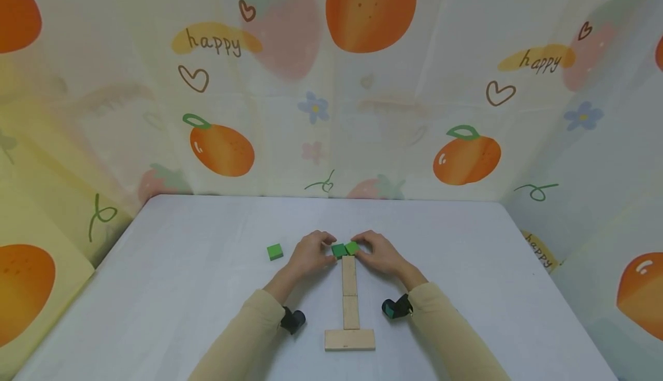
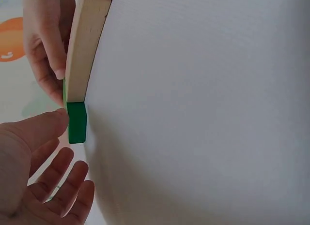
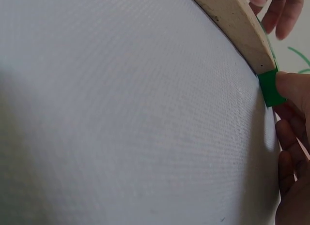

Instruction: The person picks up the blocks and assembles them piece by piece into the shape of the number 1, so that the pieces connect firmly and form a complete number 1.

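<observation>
At the far end of a line of wooden blocks sit two green blocks side by side, a darker one on the left and a lighter one, turned at an angle, on the right. My right hand pinches the lighter block; in the right wrist view its thumb lies on that green block. Beside the darker block is my left hand. The left wrist view shows its thumb at the edge of the green block and its other fingers spread apart, loosely bent.
Two wooden blocks run end to end toward me, meeting a crosswise wooden block. A loose green block lies left of my left hand. All rest on a white-covered table before a fruit-patterned cloth.
</observation>
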### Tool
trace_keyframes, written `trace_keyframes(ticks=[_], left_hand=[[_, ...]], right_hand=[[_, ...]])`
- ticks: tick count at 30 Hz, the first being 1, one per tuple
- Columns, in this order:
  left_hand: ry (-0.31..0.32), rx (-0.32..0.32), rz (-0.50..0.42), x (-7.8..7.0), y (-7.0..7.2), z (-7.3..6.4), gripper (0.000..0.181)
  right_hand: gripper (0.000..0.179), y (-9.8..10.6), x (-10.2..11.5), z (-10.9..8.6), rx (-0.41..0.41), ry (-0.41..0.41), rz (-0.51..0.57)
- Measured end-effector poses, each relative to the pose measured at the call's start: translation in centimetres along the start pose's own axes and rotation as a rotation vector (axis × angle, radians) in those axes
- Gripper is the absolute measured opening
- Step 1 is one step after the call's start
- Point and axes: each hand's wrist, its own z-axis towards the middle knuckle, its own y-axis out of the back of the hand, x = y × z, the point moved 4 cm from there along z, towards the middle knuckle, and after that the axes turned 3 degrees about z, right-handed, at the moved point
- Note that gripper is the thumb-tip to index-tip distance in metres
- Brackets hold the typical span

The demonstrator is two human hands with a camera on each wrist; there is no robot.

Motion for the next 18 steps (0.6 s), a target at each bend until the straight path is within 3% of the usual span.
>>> trace_keyframes(ticks=[11,18], left_hand=[[0.024,-0.087,-0.014,-0.2,2.3,-1.8,0.037],[0.048,-0.171,-0.014,1.6,4.8,-3.5,0.037]], right_hand=[[0.03,0.0,0.0,-0.1,0.001,-0.007,-0.01],[0.03,0.0,0.1,-0.1,0.002,0.01,-0.022]])
